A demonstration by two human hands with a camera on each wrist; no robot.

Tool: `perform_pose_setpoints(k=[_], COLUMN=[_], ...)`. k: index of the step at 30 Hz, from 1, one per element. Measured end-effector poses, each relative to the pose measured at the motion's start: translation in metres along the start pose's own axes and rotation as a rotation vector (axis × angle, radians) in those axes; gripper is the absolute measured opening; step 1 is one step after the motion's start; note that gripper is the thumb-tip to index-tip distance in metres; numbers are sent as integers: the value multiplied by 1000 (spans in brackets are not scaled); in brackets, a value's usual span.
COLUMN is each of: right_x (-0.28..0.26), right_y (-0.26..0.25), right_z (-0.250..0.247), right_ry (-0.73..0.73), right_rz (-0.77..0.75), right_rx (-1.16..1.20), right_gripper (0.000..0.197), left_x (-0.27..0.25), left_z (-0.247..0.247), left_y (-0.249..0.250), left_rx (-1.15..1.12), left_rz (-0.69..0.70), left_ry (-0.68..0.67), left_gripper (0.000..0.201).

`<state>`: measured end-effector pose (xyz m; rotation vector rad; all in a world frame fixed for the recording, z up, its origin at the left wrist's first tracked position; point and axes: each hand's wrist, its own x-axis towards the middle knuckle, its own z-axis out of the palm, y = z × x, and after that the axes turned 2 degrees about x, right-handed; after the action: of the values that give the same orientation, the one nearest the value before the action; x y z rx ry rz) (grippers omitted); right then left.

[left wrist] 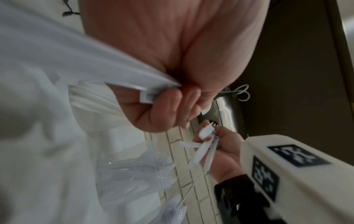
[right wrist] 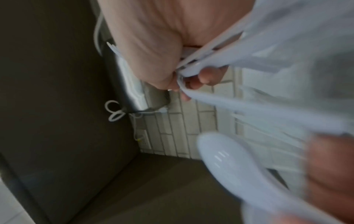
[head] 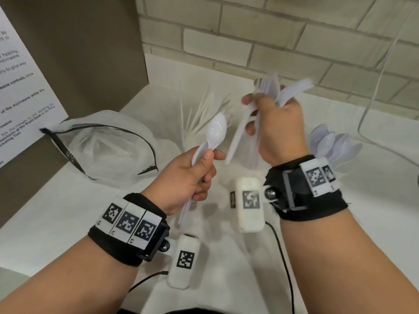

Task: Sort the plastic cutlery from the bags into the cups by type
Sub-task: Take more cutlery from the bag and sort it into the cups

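My left hand (head: 199,173) grips white plastic spoons (head: 216,130) by their handles, bowls pointing up. To its right, my right hand (head: 272,130) grips a mixed bundle of white cutlery (head: 269,91), with forks and handles fanning out above and below the fist. A cup of knives (head: 204,114) stands behind the hands, and a cup of spoons (head: 335,143) shows past my right wrist. In the left wrist view my left hand (left wrist: 168,109) curls round the spoon handles (left wrist: 122,84). In the right wrist view my right hand (right wrist: 184,78) clasps the bundle (right wrist: 239,60), and a spoon bowl (right wrist: 220,153) is close below.
A clear zip bag (head: 108,143) lies open on the white counter (head: 56,211) at the left. A brown panel with a printed notice (head: 20,87) stands beside it. A tiled wall (head: 294,41) closes the back. A thin white cable (head: 374,87) hangs at the right.
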<state>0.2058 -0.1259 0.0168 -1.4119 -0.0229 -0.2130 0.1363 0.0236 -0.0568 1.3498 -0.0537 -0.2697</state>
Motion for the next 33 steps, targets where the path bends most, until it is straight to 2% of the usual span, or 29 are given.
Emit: perform_pose_setpoints(k=[3,7,10,13,18,23,27,33], right_x=[20,38,45,46,48,58,61,60], right_y=[-25,-39,-22,4,29,32,27,12], right_z=[-15,-37,-39,-39,-39,-41,-43,-33], right_ry=[116,75,137,184,208,219,192,185], right_rz=[-114,-294,-391,-362,-259,-155,-178,-321], right_rx=[3,-19,-88,-83,-89,-180,-118,-146], right_gripper=[21,32,53,63,52,42,37,39], left_x=[-1,0,2,3,2,2,2,2], left_z=[-3,-5,-4,-1,0,1,4,4], left_y=[0,4,4,4,4,4,5,6], left_rx=[38,42,45,50,59,53,62,60], left_rz=[10,20,18,18,27,25,26,18], left_ry=[35,90,110,114,113,111,104,106], left_gripper=[36,31,31,31,32,32,31,32])
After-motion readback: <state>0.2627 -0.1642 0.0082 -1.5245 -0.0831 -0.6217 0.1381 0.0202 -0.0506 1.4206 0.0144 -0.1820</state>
